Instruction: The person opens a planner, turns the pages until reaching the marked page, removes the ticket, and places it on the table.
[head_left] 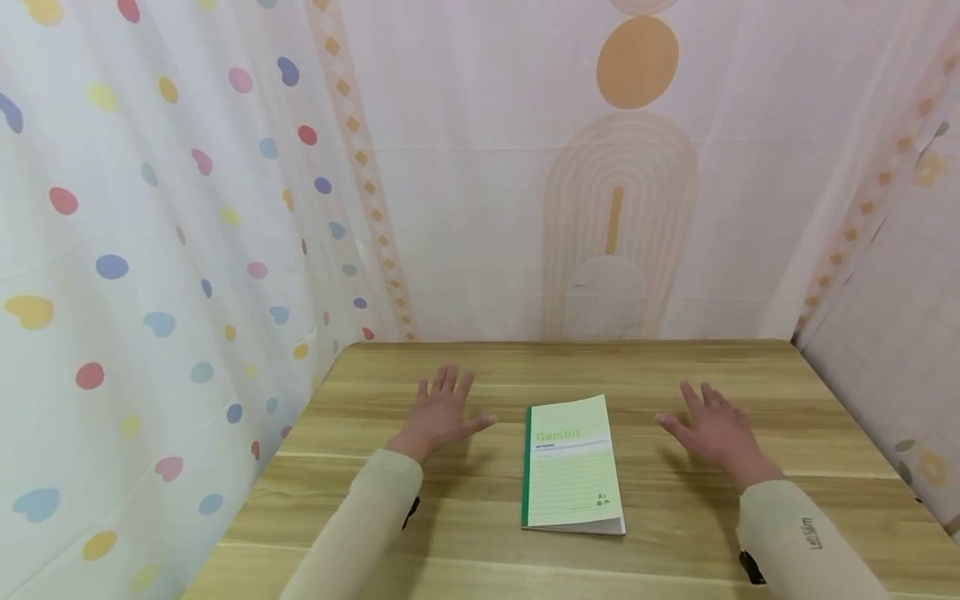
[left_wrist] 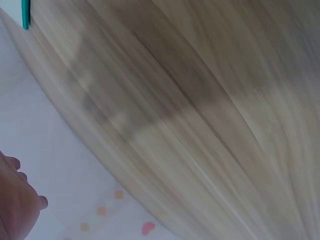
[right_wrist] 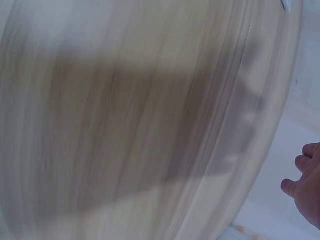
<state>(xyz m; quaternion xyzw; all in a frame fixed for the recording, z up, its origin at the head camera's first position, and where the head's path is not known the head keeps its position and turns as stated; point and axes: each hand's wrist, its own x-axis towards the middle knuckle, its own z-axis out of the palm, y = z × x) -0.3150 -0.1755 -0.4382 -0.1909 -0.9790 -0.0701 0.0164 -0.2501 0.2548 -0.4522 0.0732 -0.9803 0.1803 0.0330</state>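
A pale green notebook (head_left: 572, 475) with a dark green spine and the word "Gambit" on its cover lies on the wooden table, its lower corner slightly lifted. To its left is my left hand (head_left: 442, 417), fingers spread and thumb toward the notebook, holding nothing. On the other side my right hand (head_left: 712, 432) is held with fingers extended, apart from the notebook. Only the edge of the left hand (left_wrist: 19, 202) shows in the left wrist view, with the green spine (left_wrist: 25, 14) at the top corner. Part of the right hand (right_wrist: 307, 182) appears in the right wrist view.
The wood-grain table (head_left: 480, 558) reaches back to a hanging curtain (head_left: 465, 233) with arch and circle prints. A curtain with coloured dots (head_left: 187, 292) hangs along the left, and another patterned curtain (head_left: 915, 333) along the right. Both hands cast shadows on the tabletop.
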